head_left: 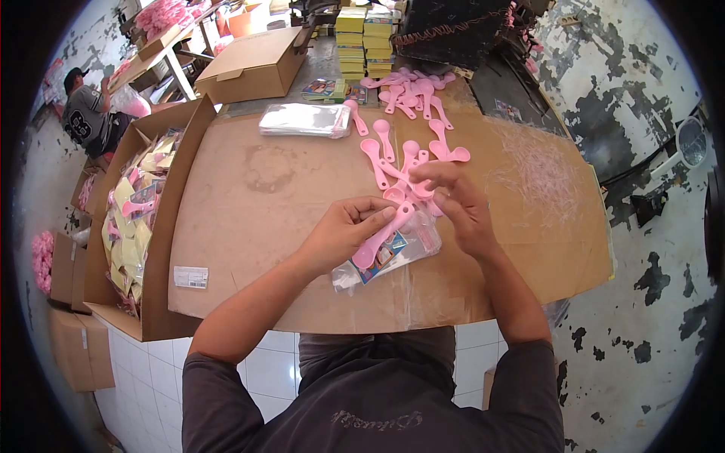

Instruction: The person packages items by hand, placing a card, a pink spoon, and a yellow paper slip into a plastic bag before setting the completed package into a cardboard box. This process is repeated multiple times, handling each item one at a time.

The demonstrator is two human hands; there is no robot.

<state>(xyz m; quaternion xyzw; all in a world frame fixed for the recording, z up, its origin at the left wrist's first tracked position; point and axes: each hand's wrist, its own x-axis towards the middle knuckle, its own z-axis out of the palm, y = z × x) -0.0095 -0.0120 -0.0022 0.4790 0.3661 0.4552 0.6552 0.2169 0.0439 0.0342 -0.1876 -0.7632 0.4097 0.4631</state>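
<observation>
My left hand (343, 234) pinches a pink plastic spoon (377, 240) by its handle, thumb on top, with the bowl end toward me. Under that spoon lie a printed card (387, 257) and a clear plastic bag (423, 240) on the cardboard. My right hand (462, 211) hovers just right of it, thumb and fingers apart over a pink spoon (421, 190) in the near end of the loose spoons. More pink spoons (371, 155) lie scattered beyond both hands.
A stack of clear bags (304, 121) lies at the back, before card stacks (351, 45) and a closed carton (253, 64). A spoon heap (411, 87) sits behind. At left stands an open box (162, 249) of packed bags; clear strips (547, 162) lie right. A person (91, 113) sits far left.
</observation>
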